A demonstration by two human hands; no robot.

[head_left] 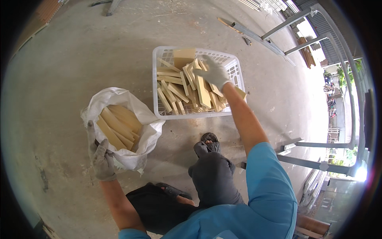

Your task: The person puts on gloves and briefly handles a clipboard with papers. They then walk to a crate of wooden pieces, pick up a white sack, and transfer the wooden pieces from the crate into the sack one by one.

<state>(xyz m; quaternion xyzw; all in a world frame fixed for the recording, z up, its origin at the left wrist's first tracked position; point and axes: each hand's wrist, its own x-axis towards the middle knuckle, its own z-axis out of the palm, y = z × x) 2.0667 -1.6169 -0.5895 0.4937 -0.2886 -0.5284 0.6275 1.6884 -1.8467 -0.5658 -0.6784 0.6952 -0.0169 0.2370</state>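
Note:
A white plastic basket (156, 63) on the floor ahead of me holds many flat, pale yellow wooden pieces (203, 93), jumbled at several angles. Over its right half is my right hand (213, 74), in a pale glove, thumb and fingers apart and nothing visible between them. To the left stands a white woven sack (149, 137), its mouth spread wide. Similar long wooden pieces (119, 125) lie inside it. My left hand (102, 159), in a grey glove, grips the sack's near-left rim; part of its grasp is hidden by the fold.
Grey concrete floor (79, 59) surrounds the basket and sack. My sandalled feet are just below the basket. A metal frame (342, 51) rises along the right side, with metal bars (258, 38) lying at the upper right. A metal leg (113, 7) shows at the top left.

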